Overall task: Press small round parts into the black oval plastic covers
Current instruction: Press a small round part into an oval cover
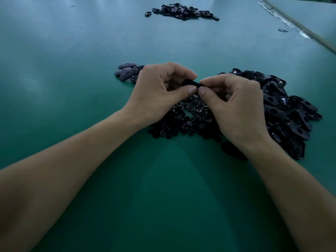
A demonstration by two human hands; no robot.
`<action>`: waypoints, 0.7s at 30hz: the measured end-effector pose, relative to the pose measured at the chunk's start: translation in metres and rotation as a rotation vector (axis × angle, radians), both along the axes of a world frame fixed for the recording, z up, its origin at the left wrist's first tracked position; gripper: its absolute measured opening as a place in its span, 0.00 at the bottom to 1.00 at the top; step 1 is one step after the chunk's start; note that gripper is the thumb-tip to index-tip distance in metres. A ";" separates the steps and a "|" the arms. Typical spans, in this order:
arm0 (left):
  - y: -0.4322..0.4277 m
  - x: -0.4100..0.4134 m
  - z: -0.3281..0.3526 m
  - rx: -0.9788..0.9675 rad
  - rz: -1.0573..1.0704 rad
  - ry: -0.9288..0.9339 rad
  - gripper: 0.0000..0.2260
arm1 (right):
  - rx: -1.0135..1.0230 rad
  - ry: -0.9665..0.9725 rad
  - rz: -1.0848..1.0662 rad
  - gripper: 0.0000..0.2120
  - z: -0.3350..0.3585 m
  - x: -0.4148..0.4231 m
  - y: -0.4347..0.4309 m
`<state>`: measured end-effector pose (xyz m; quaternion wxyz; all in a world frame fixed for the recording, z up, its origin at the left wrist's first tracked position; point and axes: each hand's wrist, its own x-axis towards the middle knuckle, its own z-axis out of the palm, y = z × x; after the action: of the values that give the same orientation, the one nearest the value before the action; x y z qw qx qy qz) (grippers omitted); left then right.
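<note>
A black oval cover is held above the green table between both hands. My left hand pinches its left end with thumb and curled fingers. My right hand pinches its right end, thumb tip meeting the left thumb. Most of the cover is hidden by the fingers. Under the hands lies a heap of small round black parts. A big pile of black oval covers sits to the right. Several covers lie flat in a small group behind my left hand.
Another heap of black parts lies far back on the table. One oval cover lies partly under my right wrist. A metal-edged seam runs diagonally at the far right, with a small clip beside it.
</note>
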<state>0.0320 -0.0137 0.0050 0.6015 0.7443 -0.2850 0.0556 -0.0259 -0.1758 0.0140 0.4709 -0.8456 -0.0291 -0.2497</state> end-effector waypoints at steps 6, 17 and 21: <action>0.002 0.001 0.001 0.006 -0.005 0.015 0.11 | 0.019 0.037 0.044 0.05 0.001 0.001 -0.003; 0.001 0.003 -0.001 0.018 0.023 0.012 0.10 | -0.067 0.080 0.000 0.06 0.005 0.000 0.004; 0.001 0.002 0.000 0.015 0.031 0.008 0.10 | -0.075 0.082 -0.021 0.06 0.005 0.000 0.006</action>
<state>0.0341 -0.0123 0.0050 0.5959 0.7535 -0.2714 0.0598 -0.0261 -0.1693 0.0191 0.4370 -0.8724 -0.0102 -0.2186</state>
